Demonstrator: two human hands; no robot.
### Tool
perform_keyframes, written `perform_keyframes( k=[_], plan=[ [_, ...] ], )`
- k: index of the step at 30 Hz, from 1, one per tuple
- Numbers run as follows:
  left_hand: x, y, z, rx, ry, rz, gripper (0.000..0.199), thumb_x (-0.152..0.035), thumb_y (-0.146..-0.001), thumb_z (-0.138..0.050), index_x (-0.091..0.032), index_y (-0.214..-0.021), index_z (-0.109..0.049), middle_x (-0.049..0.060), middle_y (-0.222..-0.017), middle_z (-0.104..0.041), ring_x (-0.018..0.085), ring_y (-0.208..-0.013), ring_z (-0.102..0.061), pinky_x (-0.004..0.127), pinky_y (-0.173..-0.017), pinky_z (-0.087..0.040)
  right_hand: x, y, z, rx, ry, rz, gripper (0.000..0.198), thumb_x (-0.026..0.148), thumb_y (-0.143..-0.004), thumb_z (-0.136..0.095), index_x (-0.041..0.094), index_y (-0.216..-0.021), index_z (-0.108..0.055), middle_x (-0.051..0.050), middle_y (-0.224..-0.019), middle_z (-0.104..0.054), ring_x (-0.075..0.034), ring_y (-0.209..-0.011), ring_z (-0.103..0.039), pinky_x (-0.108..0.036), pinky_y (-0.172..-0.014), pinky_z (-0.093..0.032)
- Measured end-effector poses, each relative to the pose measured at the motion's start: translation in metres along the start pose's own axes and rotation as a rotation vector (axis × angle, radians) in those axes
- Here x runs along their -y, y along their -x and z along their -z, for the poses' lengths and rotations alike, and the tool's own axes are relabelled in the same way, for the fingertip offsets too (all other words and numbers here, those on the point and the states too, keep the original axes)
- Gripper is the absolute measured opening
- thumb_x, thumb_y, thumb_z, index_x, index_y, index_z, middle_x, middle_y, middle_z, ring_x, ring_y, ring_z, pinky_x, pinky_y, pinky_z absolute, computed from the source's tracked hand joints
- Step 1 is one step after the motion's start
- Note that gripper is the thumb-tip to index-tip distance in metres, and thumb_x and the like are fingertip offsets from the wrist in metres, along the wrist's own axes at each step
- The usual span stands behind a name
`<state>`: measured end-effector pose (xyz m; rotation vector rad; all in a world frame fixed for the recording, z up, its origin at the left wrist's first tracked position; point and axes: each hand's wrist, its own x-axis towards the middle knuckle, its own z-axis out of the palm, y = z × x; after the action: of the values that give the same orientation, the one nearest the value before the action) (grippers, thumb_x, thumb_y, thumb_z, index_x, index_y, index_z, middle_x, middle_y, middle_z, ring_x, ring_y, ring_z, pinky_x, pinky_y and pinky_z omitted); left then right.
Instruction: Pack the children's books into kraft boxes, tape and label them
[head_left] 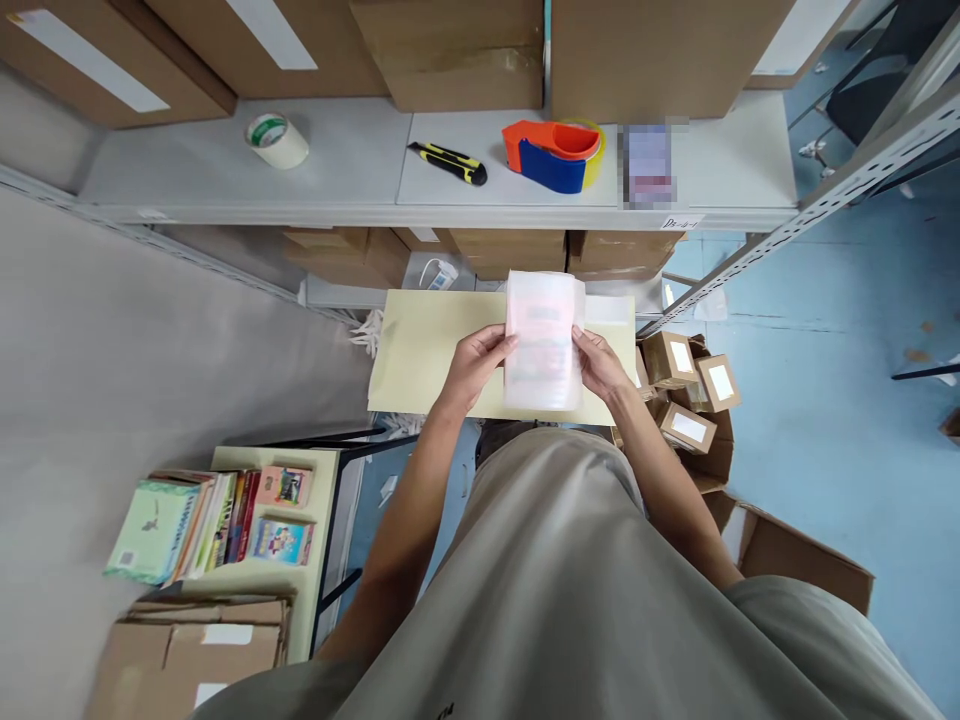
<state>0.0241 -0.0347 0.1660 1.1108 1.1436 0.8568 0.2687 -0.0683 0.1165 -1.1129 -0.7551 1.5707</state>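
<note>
The left hand (478, 362) pinches one side of the pale wrapped packet (544, 340), and the right hand (600, 362) pinches the other. They hold it over the yellow table (420, 345) (I can't tell if it touches the top). The wrap looks smooth, so it could slip if the fingers get loose. It is near the table's close edge, so it might fall to the floor. An elbow could bump the small boxes (705, 385) on the right. Farther off, the cutter (448, 163) on the shelf (349, 165) might nick a careless finger.
</note>
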Motion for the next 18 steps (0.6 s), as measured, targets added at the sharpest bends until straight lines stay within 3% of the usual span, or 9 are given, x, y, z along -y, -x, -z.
perform_keyframes(
  k=[3, 5, 8, 11, 15, 18],
  plan=[
    [0.011, -0.002, -0.008, -0.16, -0.181, -0.127, 0.065, -0.058, -0.09, -0.098, -0.024, -0.143, -0.08, 0.015, -0.154, -0.079, 0.038, -0.143, -0.074, 0.047, -0.117, -0.065, -0.001, -0.003, -0.008, -0.032, 0.03, -0.018, 0.076, 0.098, -0.071, -0.094, 0.025, -0.09, -0.083, -0.005, -0.091, -0.086, -0.028, -0.093, -0.082, -0.041, -0.084, -0.073],
    [0.018, 0.002, -0.019, -0.13, -0.249, -0.166, 0.063, -0.053, -0.093, -0.095, -0.026, -0.148, -0.078, 0.015, -0.163, -0.073, 0.039, -0.149, -0.072, 0.049, -0.118, -0.066, -0.006, -0.004, -0.017, -0.061, 0.07, -0.017, 0.075, 0.097, -0.072, -0.094, 0.024, -0.087, -0.083, -0.003, -0.088, -0.082, -0.023, -0.086, -0.077, -0.037, -0.079, -0.071],
    [0.027, 0.008, -0.036, -0.05, -0.262, -0.139, 0.053, -0.044, -0.095, -0.091, -0.025, -0.143, -0.08, 0.015, -0.158, -0.077, 0.039, -0.143, -0.077, 0.051, -0.113, -0.07, -0.018, -0.003, -0.031, -0.104, 0.156, 0.03, 0.074, 0.097, -0.078, -0.09, 0.023, -0.082, -0.081, -0.002, -0.084, -0.076, -0.02, -0.085, -0.074, -0.035, -0.079, -0.071],
    [0.037, 0.006, -0.04, -0.11, -0.247, -0.085, 0.046, -0.038, -0.093, -0.088, -0.025, -0.137, -0.081, 0.014, -0.146, -0.083, 0.039, -0.137, -0.081, 0.054, -0.115, -0.07, -0.028, -0.001, -0.04, -0.101, 0.205, 0.061, 0.074, 0.098, -0.082, -0.085, 0.024, -0.087, -0.084, -0.005, -0.1, -0.081, -0.024, -0.094, -0.077, -0.039, -0.084, -0.075],
    [0.051, -0.009, -0.016, -0.17, -0.104, 0.033, 0.053, -0.037, -0.079, -0.088, -0.02, -0.129, -0.082, 0.016, -0.135, -0.087, 0.039, -0.132, -0.083, 0.053, -0.116, -0.067, -0.032, 0.0, -0.036, -0.094, 0.317, 0.114, 0.068, 0.088, -0.086, -0.087, 0.026, -0.114, -0.089, -0.012, -0.137, -0.082, -0.031, -0.113, -0.082, -0.048, -0.093, -0.077],
    [0.059, -0.018, 0.016, -0.197, 0.048, 0.182, 0.065, -0.042, -0.07, -0.087, -0.02, -0.132, -0.082, 0.014, -0.124, -0.09, 0.035, -0.123, -0.084, 0.048, -0.105, -0.068, -0.028, -0.002, -0.028, -0.248, 0.468, 0.196, 0.068, 0.082, -0.088, -0.088, 0.026, -0.127, -0.087, -0.018, -0.149, -0.077, -0.035, -0.126, -0.079, -0.05, -0.099, -0.075]
  ],
)
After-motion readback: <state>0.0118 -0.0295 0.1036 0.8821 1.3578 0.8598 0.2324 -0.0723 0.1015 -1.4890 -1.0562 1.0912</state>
